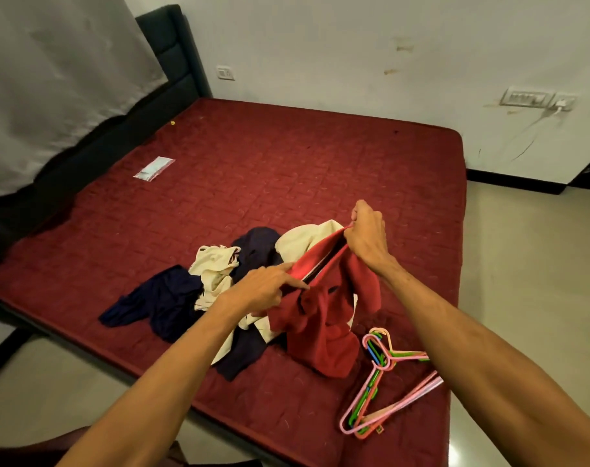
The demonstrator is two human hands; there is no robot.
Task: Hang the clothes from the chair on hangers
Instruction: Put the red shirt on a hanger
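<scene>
Step in hand: you are sorting out one garment, before any hanger goes in.

- Your right hand [367,237] is raised over the bed [253,156], fingers closed tight, pinching the top edge of the red garment [324,325].
- Your left hand [260,291] grips the same edge lower down. The fingers are curled into the cloth and the index finger lies straight along the hem.
- The edge is stretched between your hands, with its long axis running from lower left up to upper right. The rest hangs bunched below, its lower folds resting on the bed.
- I cannot tell whether this edge is the neck or the bottom hem.
- The other clothes [216,274], navy and cream, lie in a heap just behind and left of it.
- The hangers [381,382] are stacked together just right of the red garment, hooks pointing away from you.

Next move, as I judge it: find the neck opening and shake the cloth flat. Then free one hand for a single hanger, which will need separating from the nested stack.
</scene>
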